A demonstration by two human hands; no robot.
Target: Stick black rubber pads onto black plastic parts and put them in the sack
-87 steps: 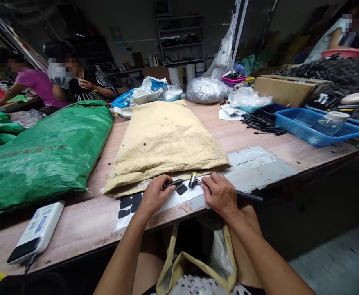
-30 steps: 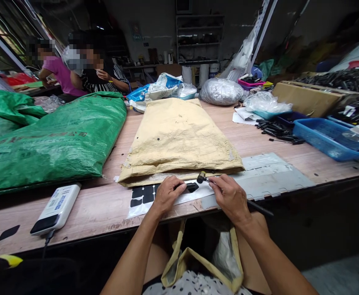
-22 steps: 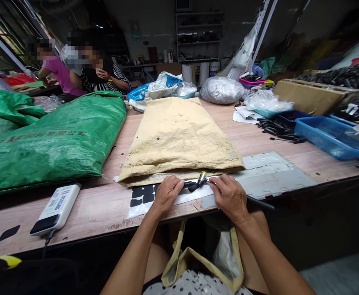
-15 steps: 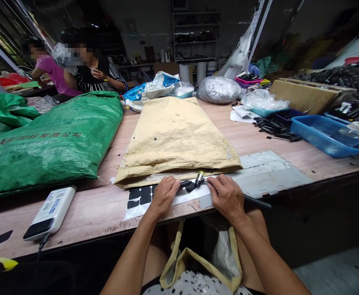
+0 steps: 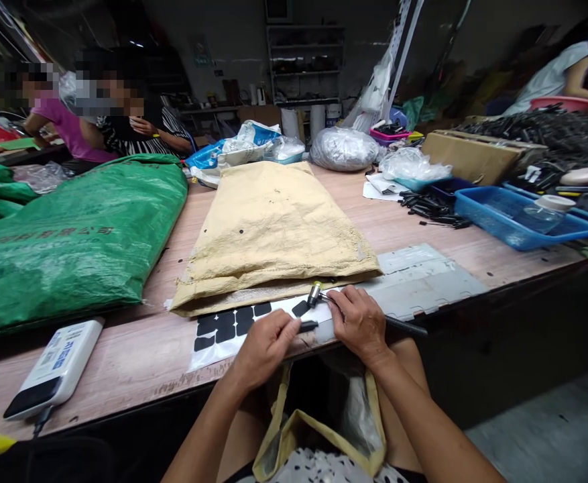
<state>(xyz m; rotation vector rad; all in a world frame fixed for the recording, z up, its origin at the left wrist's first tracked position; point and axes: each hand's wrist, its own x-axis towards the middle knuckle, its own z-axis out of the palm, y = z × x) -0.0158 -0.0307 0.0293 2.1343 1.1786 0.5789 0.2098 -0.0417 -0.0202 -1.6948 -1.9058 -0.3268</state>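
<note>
My left hand point(image 5: 267, 345) is closed on a small black plastic piece point(image 5: 308, 326), whose end sticks out past the thumb at the table edge. My right hand point(image 5: 358, 323) grips a small hammer point(image 5: 314, 295) with a metal head and a yellow tip. Its dark handle runs out beneath the palm to the right. The hammer head rests near a loose black square patch on a white sheet point(image 5: 208, 361) that bears several such black patches. Just beyond both hands lies a beige woven sack point(image 5: 278, 228), its open edge towards me.
A green sack point(image 5: 87, 235) and a white power bank point(image 5: 55, 369) with a cable are at left. A grey board point(image 5: 424, 282) lies right of my hands. Further right are black parts point(image 5: 434, 209) and a blue tray point(image 5: 519, 231). Other people sit at the back left and far right.
My left hand has drawn back towards me with the black piece, away from the hammer head. The view has turned slightly right, and a person at far right now shows.
</note>
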